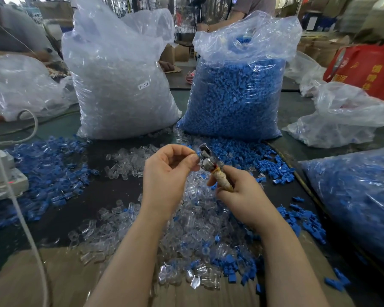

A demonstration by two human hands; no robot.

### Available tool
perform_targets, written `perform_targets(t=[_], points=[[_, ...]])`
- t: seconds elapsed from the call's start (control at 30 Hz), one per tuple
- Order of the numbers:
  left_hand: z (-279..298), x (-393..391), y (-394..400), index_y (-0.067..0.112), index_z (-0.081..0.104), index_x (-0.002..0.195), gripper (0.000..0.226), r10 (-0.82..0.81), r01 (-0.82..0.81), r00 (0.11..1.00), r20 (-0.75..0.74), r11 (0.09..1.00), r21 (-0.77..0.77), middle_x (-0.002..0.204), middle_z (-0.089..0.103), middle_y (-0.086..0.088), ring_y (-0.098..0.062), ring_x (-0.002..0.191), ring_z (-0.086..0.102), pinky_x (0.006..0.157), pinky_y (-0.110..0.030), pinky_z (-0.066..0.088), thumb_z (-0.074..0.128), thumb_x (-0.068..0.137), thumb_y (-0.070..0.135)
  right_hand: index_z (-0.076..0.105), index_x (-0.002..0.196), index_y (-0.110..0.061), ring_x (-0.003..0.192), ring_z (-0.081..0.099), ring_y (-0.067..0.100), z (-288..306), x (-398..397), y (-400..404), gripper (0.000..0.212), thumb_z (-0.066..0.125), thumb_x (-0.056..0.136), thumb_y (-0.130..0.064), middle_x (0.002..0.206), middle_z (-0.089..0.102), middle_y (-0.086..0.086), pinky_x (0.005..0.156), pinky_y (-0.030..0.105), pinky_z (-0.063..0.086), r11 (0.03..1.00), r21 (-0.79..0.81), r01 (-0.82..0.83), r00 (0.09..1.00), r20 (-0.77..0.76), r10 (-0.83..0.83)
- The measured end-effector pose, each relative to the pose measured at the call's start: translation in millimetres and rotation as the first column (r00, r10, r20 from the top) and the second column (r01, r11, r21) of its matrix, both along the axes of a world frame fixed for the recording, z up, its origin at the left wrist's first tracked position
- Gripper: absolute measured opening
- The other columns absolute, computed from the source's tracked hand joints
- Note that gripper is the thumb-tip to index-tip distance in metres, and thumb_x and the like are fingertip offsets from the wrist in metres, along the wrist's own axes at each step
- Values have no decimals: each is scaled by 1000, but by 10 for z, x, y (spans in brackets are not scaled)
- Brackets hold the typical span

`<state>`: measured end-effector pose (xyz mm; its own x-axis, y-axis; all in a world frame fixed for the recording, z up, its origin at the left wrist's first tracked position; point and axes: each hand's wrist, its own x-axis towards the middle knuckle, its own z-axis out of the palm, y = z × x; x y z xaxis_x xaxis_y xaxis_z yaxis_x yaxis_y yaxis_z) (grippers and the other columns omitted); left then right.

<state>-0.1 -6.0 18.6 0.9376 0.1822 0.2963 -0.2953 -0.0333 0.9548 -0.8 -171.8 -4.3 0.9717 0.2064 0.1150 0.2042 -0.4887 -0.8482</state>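
My right hand point(242, 191) grips the tape-wrapped handle of a small metal tool point(208, 160), its silver head pointing up and left. My left hand point(166, 173) pinches something small between thumb and forefinger right at the tool's head; what it pinches is too small to make out. Both hands hover above a heap of loose clear plastic caps point(186, 229) on the dark table. Loose blue plastic pieces point(51, 171) lie scattered left and right of the heap.
Two tall plastic bags stand behind the hands: one of clear parts point(120, 89), one of blue parts point(235, 96). Another bag of blue parts point(353, 196) lies at the right. A white device with a cable point(0, 171) sits left. Other people work at the far side.
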Motion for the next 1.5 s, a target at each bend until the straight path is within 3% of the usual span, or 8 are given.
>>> perform_targets(t=[0.43,0.57,0.63,0.7,0.8,1.1,1.37,1.5], points=[[15,22,71,11,70,82,11,-39,31,996,-84,995,-95,74,74,-2,-12,70,72,66,-18,55,71,84,0,60,83,-25,51,44,6,-30,-2,50,13,55,76,-16,65,60,-15,52,31,34,996,-77,45,998,51,-41],[-17,69,424,20,73,79,11,194,-187,973,-124,980,66,73,74,-2,-17,73,71,73,-28,58,77,81,10,59,85,-23,61,52,19,-23,10,42,14,52,73,-26,68,61,-3,58,42,45,983,-86,164,984,91,-156],[-78,79,695,24,73,79,7,424,-369,901,-95,862,347,77,74,1,-14,74,67,78,-32,53,79,80,20,58,85,-26,64,56,16,-41,34,-1,6,57,80,-23,70,62,-8,60,38,47,963,-112,244,966,118,-231],[-140,50,926,22,75,86,4,622,-485,783,-20,629,607,86,74,-1,-14,77,60,78,-31,45,76,83,25,57,83,-28,64,56,12,-70,56,-40,6,60,82,-22,68,62,-10,59,35,46,940,-138,311,946,141,-292],[-220,27,1144,11,76,95,14,768,-479,639,-41,438,761,96,72,-16,-35,93,61,76,-40,45,71,88,22,55,80,-28,65,55,11,-97,85,-62,6,59,83,-26,70,61,-10,53,30,38,901,-199,386,921,146,-362],[-349,-1,1385,6,74,100,17,838,-428,497,-224,462,776,108,66,-26,-46,101,60,83,-50,50,64,90,15,50,78,-20,59,43,16,-109,97,-195,15,59,86,-28,70,53,1,48,27,26,682,-460,569,791,80,-607],[-313,50,1316,4,50,127,46,817,-431,552,-168,452,781,121,58,-29,-47,113,54,91,-51,44,69,89,21,55,86,-19,64,48,21,-89,75,-133,13,59,88,-31,79,59,3,49,28,30,685,-555,471,837,38,-545],[-227,99,1176,21,69,106,19,690,-382,721,-68,477,792,107,66,-13,-32,98,61,83,-43,48,69,88,24,50,78,-21,60,49,18,-70,83,-86,15,57,88,-29,72,56,1,46,27,29,702,-564,434,868,52,-494]])
